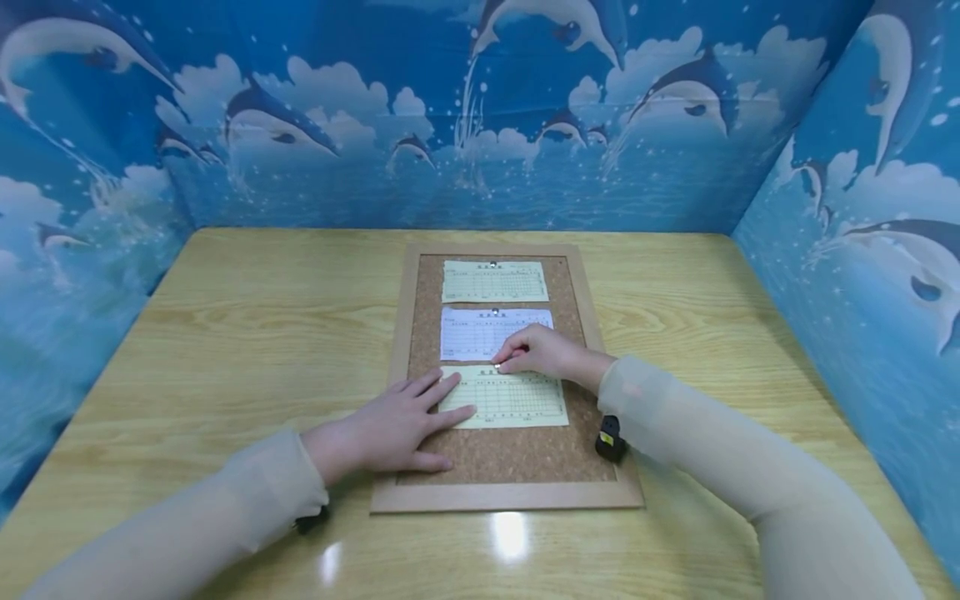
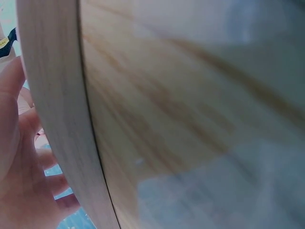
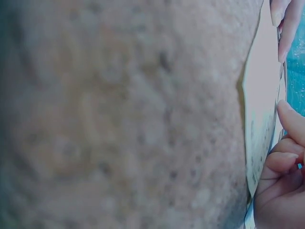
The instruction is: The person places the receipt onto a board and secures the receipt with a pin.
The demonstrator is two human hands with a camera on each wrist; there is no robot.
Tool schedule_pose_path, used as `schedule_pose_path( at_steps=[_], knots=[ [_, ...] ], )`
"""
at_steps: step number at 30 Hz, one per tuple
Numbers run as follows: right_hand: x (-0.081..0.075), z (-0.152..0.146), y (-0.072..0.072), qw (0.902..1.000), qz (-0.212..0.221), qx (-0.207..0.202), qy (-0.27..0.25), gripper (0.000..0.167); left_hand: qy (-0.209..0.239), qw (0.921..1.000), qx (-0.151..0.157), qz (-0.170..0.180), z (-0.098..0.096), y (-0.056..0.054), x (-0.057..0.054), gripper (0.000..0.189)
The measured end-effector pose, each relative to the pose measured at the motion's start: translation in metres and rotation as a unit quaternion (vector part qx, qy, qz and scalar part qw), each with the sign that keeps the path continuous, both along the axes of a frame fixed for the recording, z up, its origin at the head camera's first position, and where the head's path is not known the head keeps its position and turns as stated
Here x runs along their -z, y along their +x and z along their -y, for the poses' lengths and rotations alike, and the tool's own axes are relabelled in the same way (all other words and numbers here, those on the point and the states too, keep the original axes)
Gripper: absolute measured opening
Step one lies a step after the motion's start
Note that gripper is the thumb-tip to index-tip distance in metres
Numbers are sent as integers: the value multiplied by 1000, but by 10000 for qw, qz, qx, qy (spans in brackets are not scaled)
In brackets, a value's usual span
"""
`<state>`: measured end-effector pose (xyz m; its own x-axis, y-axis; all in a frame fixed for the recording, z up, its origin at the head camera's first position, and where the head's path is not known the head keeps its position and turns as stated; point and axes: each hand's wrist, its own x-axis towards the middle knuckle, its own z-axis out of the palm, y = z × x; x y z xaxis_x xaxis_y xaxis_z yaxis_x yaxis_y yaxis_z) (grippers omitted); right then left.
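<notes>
A wood-framed cork board (image 1: 510, 458) lies on the table with three printed slips in a column. My right hand (image 1: 547, 352) pinches a small shiny thumbtack (image 1: 497, 366) at the top edge of the lowest pale green slip (image 1: 517, 404). My left hand (image 1: 397, 425) rests with fingers spread over that slip's left side and the board's left frame. Just above is a lilac slip (image 1: 465, 333), partly behind my right hand, and a second pale green slip (image 1: 495, 287) is topmost; each has a tack at its top. In the right wrist view, the lowest slip (image 3: 259, 119) bows up from the cork.
The wood-grain table (image 1: 285, 333) extends around the board. Dolphin-print blue cloth (image 1: 450, 125) stands along the back and sides. A black wrist camera (image 1: 611, 439) hangs under the right sleeve, over the board's right frame.
</notes>
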<state>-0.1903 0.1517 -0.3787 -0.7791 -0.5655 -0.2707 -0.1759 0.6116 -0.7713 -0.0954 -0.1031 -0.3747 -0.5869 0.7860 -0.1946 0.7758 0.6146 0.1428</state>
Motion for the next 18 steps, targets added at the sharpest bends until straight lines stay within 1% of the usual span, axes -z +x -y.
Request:
schedule_pose_path(
  at_steps=[10,18],
  knots=[
    [0,0,0,10000,66,-5,-16,11,-23,10000,-4,6,0,0,1,72],
    [0,0,0,10000,31,0,5,11,-8,10000,8,-35,0,0,2,72]
  ],
)
